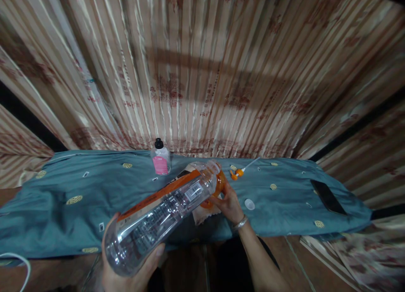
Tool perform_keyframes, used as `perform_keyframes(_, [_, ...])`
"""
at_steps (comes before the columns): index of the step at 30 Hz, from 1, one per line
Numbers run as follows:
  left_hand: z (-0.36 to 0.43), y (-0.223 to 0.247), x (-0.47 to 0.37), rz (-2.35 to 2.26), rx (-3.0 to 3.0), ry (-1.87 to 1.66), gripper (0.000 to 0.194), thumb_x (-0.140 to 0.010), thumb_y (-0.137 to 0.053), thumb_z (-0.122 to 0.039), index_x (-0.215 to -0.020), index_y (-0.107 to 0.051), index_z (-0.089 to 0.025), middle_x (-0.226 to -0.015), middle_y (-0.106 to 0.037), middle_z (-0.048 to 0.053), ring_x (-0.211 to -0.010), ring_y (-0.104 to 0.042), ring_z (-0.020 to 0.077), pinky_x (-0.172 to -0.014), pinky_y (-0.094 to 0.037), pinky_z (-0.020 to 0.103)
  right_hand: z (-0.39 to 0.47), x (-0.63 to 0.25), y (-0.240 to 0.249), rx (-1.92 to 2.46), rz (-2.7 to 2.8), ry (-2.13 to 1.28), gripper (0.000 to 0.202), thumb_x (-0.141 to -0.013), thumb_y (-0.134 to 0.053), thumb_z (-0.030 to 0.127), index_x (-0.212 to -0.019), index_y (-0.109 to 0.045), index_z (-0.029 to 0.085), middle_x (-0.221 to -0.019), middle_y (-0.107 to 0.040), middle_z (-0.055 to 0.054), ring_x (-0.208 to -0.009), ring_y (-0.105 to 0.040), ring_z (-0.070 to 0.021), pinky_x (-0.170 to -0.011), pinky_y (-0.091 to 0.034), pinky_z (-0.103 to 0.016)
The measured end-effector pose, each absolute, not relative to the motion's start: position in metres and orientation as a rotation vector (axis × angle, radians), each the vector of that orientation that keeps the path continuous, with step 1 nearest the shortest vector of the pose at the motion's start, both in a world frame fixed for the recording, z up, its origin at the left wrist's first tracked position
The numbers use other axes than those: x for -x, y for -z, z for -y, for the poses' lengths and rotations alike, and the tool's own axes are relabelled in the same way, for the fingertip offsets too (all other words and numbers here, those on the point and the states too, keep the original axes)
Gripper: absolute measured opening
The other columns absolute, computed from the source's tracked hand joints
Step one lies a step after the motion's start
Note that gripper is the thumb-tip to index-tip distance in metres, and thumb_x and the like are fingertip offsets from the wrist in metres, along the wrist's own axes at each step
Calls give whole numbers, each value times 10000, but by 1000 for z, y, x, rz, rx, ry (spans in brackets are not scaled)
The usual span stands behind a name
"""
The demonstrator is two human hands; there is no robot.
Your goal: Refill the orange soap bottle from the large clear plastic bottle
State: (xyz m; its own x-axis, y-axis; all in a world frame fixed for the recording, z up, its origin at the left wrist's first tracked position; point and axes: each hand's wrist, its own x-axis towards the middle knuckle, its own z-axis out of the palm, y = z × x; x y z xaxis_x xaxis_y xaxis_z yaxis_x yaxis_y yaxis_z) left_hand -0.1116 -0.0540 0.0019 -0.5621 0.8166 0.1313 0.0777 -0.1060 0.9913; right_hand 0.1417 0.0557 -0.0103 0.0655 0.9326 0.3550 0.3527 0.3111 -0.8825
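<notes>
My left hand point(133, 271) is wrapped round the base of a large clear plastic bottle point(164, 212) with an orange and white label. This bottle is tilted, its neck pointing up and to the right. At its mouth, my right hand point(228, 203) grips a small see-through orange bottle point(219, 183). Part of the small bottle is hidden behind the large bottle's neck and my fingers. Whether liquid passes between them, I cannot tell. To the right lies an orange spray head point(238, 173) with a thin pale tube. A round white lid point(249, 204) rests closer to my right wrist.
A clear bottle with a pink label and black cap point(161, 160) stands at the back. A dark phone point(328, 197) lies at the right. Beneath the bottles is a pale wrapper or cloth point(202, 215). Teal fabric point(63, 216) covers the surface; a patterned curtain point(196, 73) hangs behind.
</notes>
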Motion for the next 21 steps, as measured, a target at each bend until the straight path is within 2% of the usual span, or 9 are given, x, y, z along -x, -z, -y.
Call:
perform_keyframes(3, [54,-2,112,-1616,-964,-1709,969,-594,-958,-402,-1432,-472,-374,-1435,-607,24,-1320,-604,303,-1173,-456,469,-56,-142,12,1235,1494,-690,669,-802,-798,522,-1344,-573,201,-1172,-748,-115,-1058,-748,-287,-950,-606,-425])
perform_keyframes(7, [54,-3,112,-1609,-953,-1726,1114,-514,-991,-376,-1476,-431,-328,-1494,-562,54,-1361,-561,328,-1186,-431,505,-57,-144,15,1235,1494,-691,729,-771,-838,507,-1370,-564,196,-1206,-738,-121,-1101,-730,-291,-997,-584,-422])
perform_keyframes(11, [54,-4,111,-1605,-925,-1751,1086,-520,-982,-365,-1469,-456,-328,-1420,-609,41,-1322,-592,317,-1182,-431,490,-57,-144,16,1220,1481,-699,741,-747,-866,487,-1364,-575,200,-1191,-746,-120,-1067,-738,-298,-977,-589,-430])
perform_keyframes(13, [55,-7,109,-1594,-910,-1774,1134,-483,-994,-335,-1480,-453,-326,-1398,-618,48,-1312,-596,323,-1174,-436,496,-57,-144,16,1219,1471,-711,719,-742,-869,488,-1342,-589,205,-1184,-753,-114,-1050,-743,-297,-963,-595,-431])
perform_keyframes(15, [56,-14,106,-1583,-894,-1777,1173,-457,-1001,-325,-1494,-451,-314,-1366,-632,67,-1258,-625,328,-1121,-493,487,-57,-144,16,1223,1462,-730,703,-740,-870,494,-1321,-596,209,-1181,-758,-107,-1053,-744,-295,-954,-600,-428])
perform_keyframes(18, [58,-31,99,-1559,-826,-1800,1142,-477,-982,-395,-1498,-477,-301,-1301,-646,63,-1117,-672,298,-1015,-567,451,-57,-144,15,1217,1461,-749,702,-745,-863,493,-1322,-587,205,-1192,-758,-109,-1073,-740,-296,-955,-601,-429])
perform_keyframes(21, [57,-45,96,-1563,-835,-1856,1103,-488,-978,-380,-1483,-516,-266,-1226,-658,37,-1058,-655,231,-1120,-468,422,-58,-143,13,1216,1473,-736,689,-749,-852,486,-1318,-590,198,-1192,-758,-110,-1084,-735,-295,-963,-595,-428])
